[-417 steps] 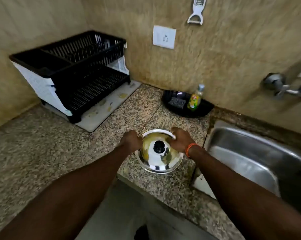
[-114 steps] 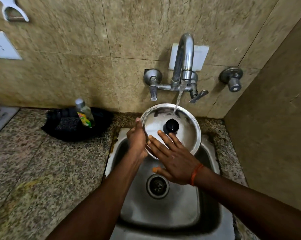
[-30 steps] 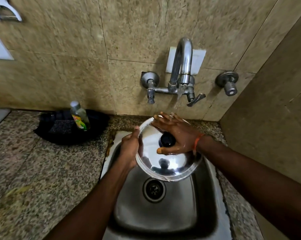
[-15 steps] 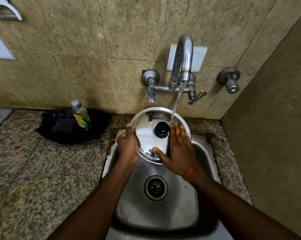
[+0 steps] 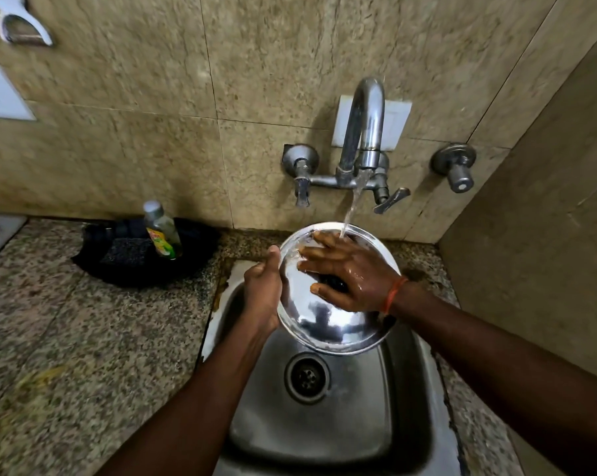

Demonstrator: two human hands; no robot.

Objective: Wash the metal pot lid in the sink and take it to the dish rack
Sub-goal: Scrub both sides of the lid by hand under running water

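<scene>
The round metal pot lid (image 5: 328, 326) is held tilted over the steel sink (image 5: 328, 417), its black knob mostly covered. My left hand (image 5: 262, 293) grips the lid's left rim. My right hand (image 5: 348, 273) lies flat on the lid's top, fingers spread over the knob and pointing left. Water from the tap (image 5: 364, 132) runs onto the fingers of that hand and the lid's far edge. The dish rack is out of view.
A black tray (image 5: 145, 255) with a scrub pad and a small soap bottle (image 5: 161, 230) sits on the granite counter (image 5: 66, 338) left of the sink. A wall stands close on the right. Two tap valves stick out of the tiled wall.
My right hand has slid from the lid's lower right up across its top, over the knob. The lid has tipped down and toward me. Water keeps running.
</scene>
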